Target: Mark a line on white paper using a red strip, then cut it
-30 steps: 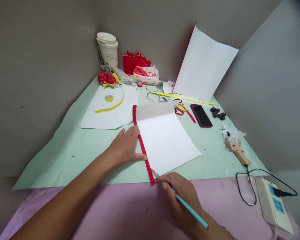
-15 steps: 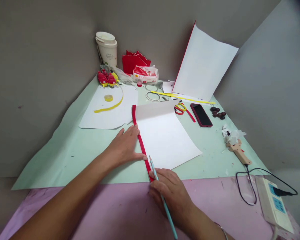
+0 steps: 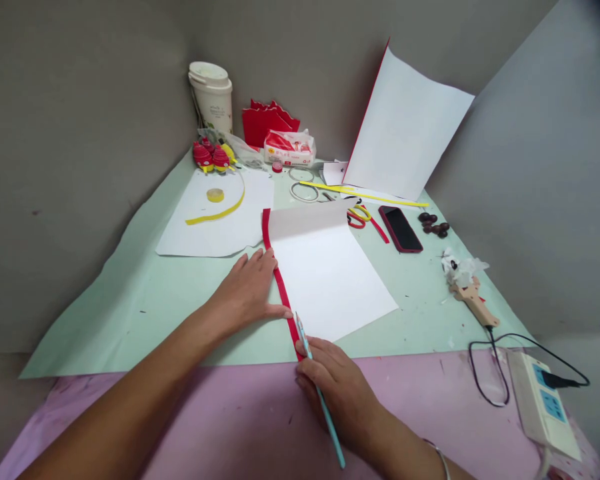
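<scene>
Gripping pencil (image 3: 320, 393), tip at red strip (image 3: 279, 283)

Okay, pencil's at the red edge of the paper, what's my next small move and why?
Probably draw the pencil tip up along the red strip, away from you. The right hand has the tip near the strip's near end, and the left hand presses flat beside it, steadying the white sheet.

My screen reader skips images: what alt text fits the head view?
A left hand presses a red paper strip beside a white sheet on a green mat, while the right hand holds a light-blue pencil against it.
</scene>
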